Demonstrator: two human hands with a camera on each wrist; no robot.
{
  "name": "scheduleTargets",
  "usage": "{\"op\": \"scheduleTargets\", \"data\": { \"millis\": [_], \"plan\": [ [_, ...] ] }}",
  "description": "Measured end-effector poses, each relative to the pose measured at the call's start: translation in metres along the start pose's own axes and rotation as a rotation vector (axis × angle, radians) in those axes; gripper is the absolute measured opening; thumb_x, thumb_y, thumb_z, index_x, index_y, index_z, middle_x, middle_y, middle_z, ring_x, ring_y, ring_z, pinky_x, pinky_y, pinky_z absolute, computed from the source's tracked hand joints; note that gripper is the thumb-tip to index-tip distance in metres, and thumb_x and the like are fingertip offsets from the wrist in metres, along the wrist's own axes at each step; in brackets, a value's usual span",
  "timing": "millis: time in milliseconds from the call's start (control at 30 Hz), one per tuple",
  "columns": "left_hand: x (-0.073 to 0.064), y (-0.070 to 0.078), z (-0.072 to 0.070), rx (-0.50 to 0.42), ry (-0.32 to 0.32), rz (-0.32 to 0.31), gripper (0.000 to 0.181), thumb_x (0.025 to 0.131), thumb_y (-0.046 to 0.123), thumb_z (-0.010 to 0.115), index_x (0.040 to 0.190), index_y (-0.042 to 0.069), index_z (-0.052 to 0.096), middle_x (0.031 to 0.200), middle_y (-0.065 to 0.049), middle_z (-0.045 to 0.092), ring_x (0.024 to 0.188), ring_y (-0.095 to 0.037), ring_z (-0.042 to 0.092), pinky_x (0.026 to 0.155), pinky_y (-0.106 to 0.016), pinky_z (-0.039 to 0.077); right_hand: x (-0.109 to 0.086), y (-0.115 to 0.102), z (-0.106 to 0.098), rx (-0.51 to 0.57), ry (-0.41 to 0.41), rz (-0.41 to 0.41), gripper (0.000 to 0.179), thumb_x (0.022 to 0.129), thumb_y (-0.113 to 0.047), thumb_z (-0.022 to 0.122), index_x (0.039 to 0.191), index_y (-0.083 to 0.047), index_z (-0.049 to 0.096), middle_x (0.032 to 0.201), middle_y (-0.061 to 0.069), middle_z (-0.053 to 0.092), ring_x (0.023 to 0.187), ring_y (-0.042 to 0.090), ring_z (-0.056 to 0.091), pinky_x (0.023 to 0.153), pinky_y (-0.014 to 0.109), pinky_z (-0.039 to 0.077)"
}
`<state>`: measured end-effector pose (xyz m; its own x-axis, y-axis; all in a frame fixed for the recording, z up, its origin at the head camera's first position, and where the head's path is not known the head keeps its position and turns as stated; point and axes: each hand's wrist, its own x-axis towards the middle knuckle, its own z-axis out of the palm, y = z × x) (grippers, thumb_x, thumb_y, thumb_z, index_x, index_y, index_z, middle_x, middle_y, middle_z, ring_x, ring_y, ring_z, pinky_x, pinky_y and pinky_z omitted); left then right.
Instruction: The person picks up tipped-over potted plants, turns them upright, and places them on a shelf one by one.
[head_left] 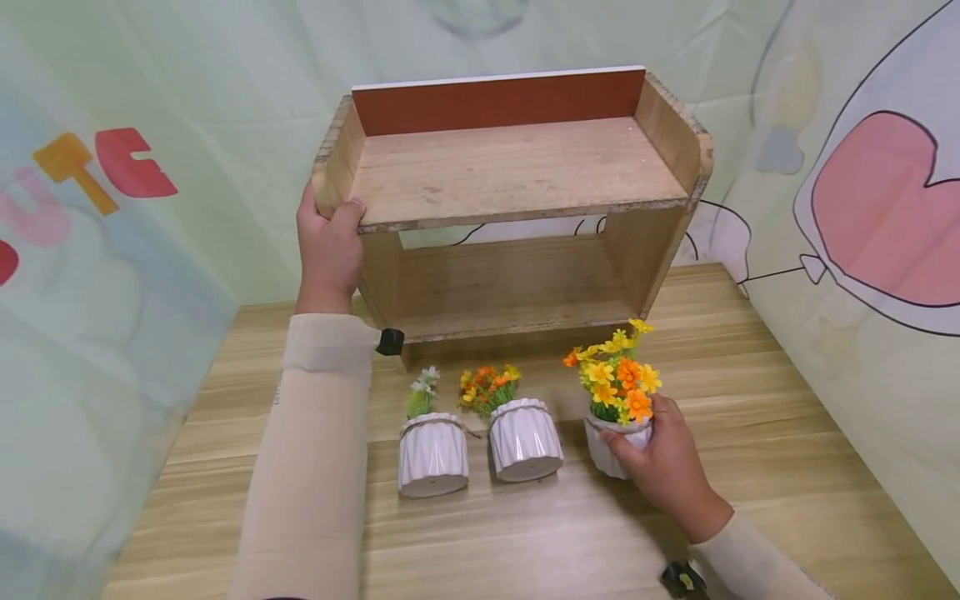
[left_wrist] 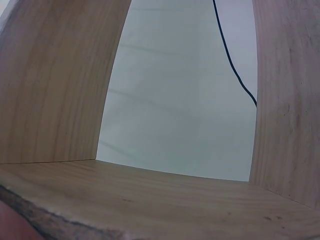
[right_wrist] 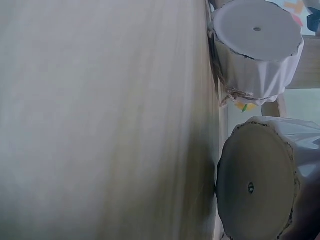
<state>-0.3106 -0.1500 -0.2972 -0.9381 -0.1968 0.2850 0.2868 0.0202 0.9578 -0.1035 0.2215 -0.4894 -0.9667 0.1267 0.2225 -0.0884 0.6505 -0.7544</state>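
Observation:
My left hand (head_left: 330,254) grips the left side panel of a two-tier wooden shelf (head_left: 517,167), its thumb over the front corner of the upper board. In the left wrist view, the shelf's bare boards (left_wrist: 165,200) fill most of the picture. My right hand (head_left: 675,467) holds a white fluted flowerpot (head_left: 602,454) with yellow and orange artificial flowers (head_left: 615,375). The pot is tilted, and its round base (right_wrist: 257,180) shows in the right wrist view. To its left, a white pot with orange flowers (head_left: 527,442) and one with pale flowers (head_left: 433,454) lie on their sides.
The wood-grain table (head_left: 465,550) carries the shelf at its back and the pots in front. A printed cloth (head_left: 187,67) with letters and balloons hangs behind and on both sides. Twine is tied round the pot rims.

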Motion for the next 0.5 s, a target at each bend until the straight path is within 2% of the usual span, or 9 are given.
{"op": "scheduleTargets", "data": {
  "millis": [333, 500],
  "plan": [
    [-0.0011, -0.0005, 0.0009, -0.005, 0.010, 0.026, 0.060, 0.099, 0.016, 0.053, 0.158, 0.019, 0.046, 0.158, -0.007, 0.047, 0.141, -0.017, 0.045, 0.120, -0.028, 0.033, -0.0016, 0.0008, -0.0005, 0.016, 0.004, 0.013, 0.066, 0.084, -0.017, 0.087, 0.137, 0.008, 0.055, 0.125, 0.027, 0.062, 0.114, 0.041, 0.060, 0.101, 0.062, 0.049],
    [-0.0013, 0.0001, 0.0004, 0.006, 0.004, 0.028, 0.059, 0.100, 0.017, 0.052, 0.159, 0.021, 0.045, 0.158, -0.007, 0.047, 0.141, -0.017, 0.045, 0.121, -0.029, 0.032, -0.0017, 0.0018, 0.0012, 0.030, 0.024, -0.006, 0.068, 0.082, -0.014, 0.088, 0.136, 0.009, 0.055, 0.125, 0.028, 0.061, 0.115, 0.043, 0.060, 0.101, 0.063, 0.048]
  ]
}}
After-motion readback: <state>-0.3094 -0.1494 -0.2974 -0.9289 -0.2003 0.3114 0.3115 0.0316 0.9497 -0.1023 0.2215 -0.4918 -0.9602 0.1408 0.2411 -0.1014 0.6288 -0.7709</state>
